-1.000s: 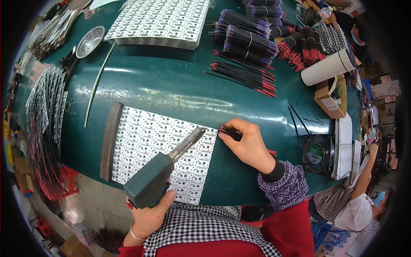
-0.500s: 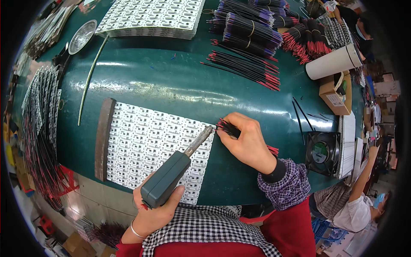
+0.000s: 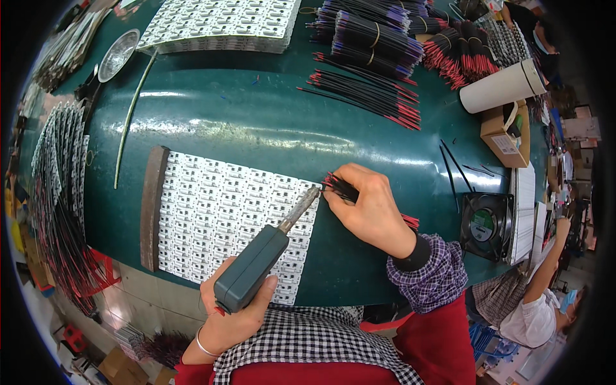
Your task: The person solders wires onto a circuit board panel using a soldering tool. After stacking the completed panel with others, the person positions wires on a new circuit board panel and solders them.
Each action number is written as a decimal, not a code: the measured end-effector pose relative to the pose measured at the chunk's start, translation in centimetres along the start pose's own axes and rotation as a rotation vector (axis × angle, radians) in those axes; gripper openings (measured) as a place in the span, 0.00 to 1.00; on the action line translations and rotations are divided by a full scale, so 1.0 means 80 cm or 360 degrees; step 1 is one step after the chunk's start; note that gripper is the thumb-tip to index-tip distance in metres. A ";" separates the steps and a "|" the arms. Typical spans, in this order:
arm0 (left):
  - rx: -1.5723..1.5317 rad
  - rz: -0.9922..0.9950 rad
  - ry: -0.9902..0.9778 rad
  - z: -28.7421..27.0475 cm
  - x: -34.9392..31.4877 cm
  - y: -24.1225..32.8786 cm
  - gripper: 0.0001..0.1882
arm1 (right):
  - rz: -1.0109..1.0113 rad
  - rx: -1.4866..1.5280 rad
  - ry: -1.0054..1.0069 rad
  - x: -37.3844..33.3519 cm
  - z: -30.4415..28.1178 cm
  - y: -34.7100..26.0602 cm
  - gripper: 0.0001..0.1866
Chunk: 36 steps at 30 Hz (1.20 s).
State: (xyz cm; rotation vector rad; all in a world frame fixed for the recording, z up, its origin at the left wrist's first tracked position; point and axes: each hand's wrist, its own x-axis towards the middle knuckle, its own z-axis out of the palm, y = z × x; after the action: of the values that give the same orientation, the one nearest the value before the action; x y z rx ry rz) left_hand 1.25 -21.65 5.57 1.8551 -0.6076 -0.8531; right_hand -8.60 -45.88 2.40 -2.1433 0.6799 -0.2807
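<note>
My left hand (image 3: 234,324) is wrapped round the dark green handle of a soldering iron (image 3: 252,266), which slants up to the right over a white panel of small circuit boards (image 3: 215,212). Its tip reaches the panel's upper right corner. There, my right hand (image 3: 373,208) pinches a bunch of black wires with red ends (image 3: 343,187), the ends pointing at the tip. Whether the tip touches a wire is too small to tell. More red ends show below the right wrist. A brown bar (image 3: 154,208) lies along the panel's left edge.
At the back stands a stack of board panels (image 3: 218,22), beside tied bundles of black wires (image 3: 375,42). Loose wires (image 3: 366,96) lie before them. Rightward are a white cup (image 3: 500,86), a cardboard box (image 3: 507,138) and a black fan (image 3: 487,226). Wired panels (image 3: 58,167) hang over the left edge.
The view has shifted slightly. Both hands keep nearly the same pose, the iron's tip still at the panel's corner beside the wire ends.
</note>
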 end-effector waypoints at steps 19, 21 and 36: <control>-0.0078 -0.0025 0.0090 0.003 -0.004 -0.004 0.08 | 0.0117 0.0021 -0.0194 0.008 -0.012 0.003 0.10; 0.0178 0.0145 0.0013 0.000 -0.003 -0.005 0.07 | 0.0092 0.0048 -0.0176 0.008 -0.012 0.003 0.10; 0.0021 -0.0098 0.0083 -0.008 -0.034 -0.020 0.22 | -0.0174 -0.0056 -0.0229 0.001 -0.025 -0.003 0.09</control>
State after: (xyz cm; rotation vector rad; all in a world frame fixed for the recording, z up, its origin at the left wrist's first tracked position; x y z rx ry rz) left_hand 0.11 -18.68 5.07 1.9102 -0.5271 -0.8397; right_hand -9.33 -47.12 3.77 -2.2135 0.4895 -0.1723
